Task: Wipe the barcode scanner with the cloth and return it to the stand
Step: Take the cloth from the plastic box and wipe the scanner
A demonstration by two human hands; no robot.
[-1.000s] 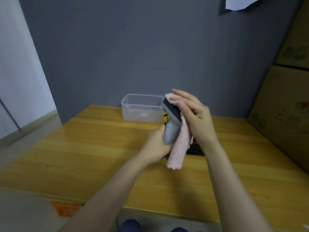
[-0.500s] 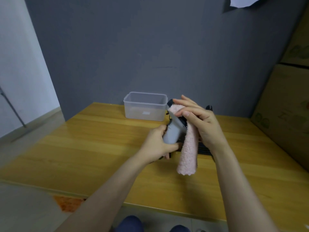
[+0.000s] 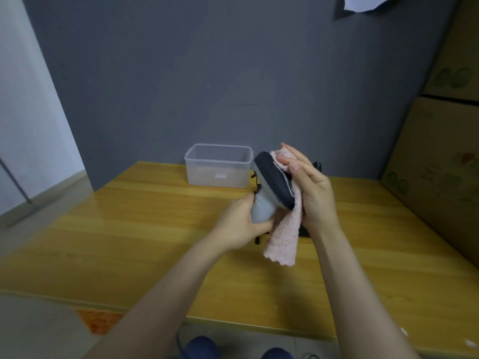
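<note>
My left hand (image 3: 241, 224) grips the barcode scanner (image 3: 272, 182), now tilted flatter; my right hand (image 3: 315, 195) fingers (image 3: 300, 158) pinch the pink cloth (image 3: 285, 234) against its head. Wiping continues.

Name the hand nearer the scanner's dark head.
Right. The right hand holds the pink cloth against the dark head; the left hand grips the grey handle below it.
</note>
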